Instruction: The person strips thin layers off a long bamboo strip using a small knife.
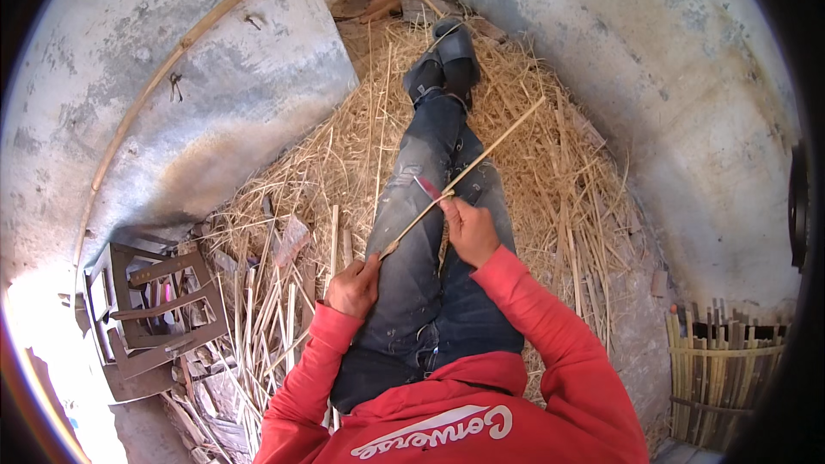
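Observation:
A long, pale bamboo strip lies slantwise over my outstretched legs, its far end up to the right. My left hand is closed on its near end, above my left thigh. Closed around a small knife is my right hand, resting over the other thigh. The knife shows a reddish part and a thin bright tip pointing up and left; its handle is hidden in my fingers. Blade and strip cross right beside that hand, and a small curl of fibre sits there.
Straw-like shavings cover the floor around my legs. Loose split strips lie at the left, near a dark wooden frame. A slatted basket stands at the lower right. A long curved pole leans along the left wall.

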`<state>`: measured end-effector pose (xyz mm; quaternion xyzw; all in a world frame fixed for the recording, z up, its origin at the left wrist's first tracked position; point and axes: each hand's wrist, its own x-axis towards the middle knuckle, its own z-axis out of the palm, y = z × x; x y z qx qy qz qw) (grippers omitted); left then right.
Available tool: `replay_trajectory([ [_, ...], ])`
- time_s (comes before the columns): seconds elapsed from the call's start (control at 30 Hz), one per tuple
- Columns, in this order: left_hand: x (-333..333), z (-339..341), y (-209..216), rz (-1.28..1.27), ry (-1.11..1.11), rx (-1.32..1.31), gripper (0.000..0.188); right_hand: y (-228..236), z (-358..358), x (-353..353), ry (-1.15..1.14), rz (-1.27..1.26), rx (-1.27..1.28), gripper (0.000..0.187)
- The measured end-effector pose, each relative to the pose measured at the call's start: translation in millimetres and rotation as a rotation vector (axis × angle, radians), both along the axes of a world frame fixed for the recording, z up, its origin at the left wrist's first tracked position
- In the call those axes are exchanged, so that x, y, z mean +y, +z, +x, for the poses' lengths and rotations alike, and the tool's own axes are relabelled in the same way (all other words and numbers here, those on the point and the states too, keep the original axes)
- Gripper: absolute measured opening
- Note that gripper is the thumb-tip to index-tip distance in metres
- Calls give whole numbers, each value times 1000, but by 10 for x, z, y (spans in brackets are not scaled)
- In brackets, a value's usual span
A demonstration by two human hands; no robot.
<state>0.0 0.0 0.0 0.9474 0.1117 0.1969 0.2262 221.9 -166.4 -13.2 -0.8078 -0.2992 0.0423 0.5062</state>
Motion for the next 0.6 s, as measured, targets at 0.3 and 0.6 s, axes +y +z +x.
replay_trajectory([
  [0.3,38,113,-16,-94,23,-70,19,-139,-502,116,166,-88,-19,31],
  [0.6,-48,135,132,-196,31,-49,12,39,-713,102,154,48,45,38],
])
